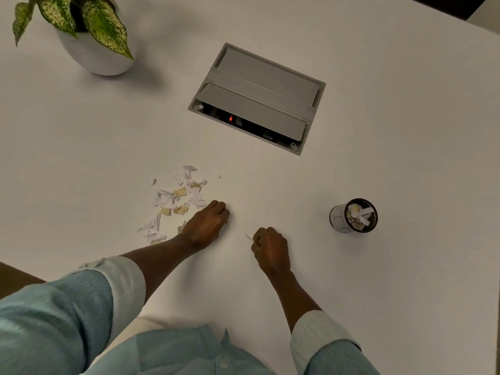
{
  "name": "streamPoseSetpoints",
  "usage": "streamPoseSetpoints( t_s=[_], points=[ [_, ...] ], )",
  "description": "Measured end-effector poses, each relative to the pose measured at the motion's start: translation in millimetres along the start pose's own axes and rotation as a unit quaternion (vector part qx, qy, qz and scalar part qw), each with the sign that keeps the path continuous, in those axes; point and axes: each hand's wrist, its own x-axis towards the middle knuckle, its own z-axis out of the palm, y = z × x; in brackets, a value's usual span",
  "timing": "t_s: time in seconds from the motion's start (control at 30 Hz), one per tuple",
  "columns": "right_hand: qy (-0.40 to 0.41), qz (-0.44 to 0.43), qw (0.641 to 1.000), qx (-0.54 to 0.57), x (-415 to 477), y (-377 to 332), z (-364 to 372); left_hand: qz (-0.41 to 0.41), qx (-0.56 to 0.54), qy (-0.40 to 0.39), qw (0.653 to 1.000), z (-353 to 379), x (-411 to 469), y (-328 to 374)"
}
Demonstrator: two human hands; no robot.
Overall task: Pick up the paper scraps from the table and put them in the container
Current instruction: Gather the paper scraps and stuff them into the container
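Note:
Several white and tan paper scraps (176, 201) lie scattered on the white table (378, 280), left of centre. My left hand (207, 226) rests on the table at the right edge of the pile, fingers curled under; whether it holds scraps is hidden. My right hand (270, 249) is to its right, fingers pinched together, with a small white scrap (248, 236) at its fingertips. A small round container (354, 215) with a black rim stands to the right of both hands, holding several scraps.
A grey cable box (259, 96) with its lid partly open is set into the table behind the scraps. A white pot with a green leafy plant (89, 31) stands at the far left. The table's near left edge is beside my left sleeve.

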Motion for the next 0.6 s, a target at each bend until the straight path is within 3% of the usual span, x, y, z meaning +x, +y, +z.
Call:
streamPoseSetpoints(
  t_s=[0.13, 0.23, 0.43, 0.6],
  points=[
    [0.059, 0.132, 0.971, 0.190, -7.5, 15.7, -14.8, -0.037, -0.058, 0.025, 0.997, -1.6, -1.7, 12.0],
    [0.108, 0.161, 0.933, 0.303, -15.6, 33.5, -36.1, -0.049, -0.072, 0.061, 0.994, -3.7, 1.7, 28.5],
    [0.216, 0.175, 0.895, 0.350, -18.5, 68.6, -100.5, -0.074, -0.181, 0.084, 0.977, -19.7, 38.8, 80.5],
    [0.313, 0.186, 0.878, 0.312, -9.8, 89.5, -153.7, -0.045, -0.266, 0.096, 0.958, -43.1, 87.2, 143.9]
  ],
)
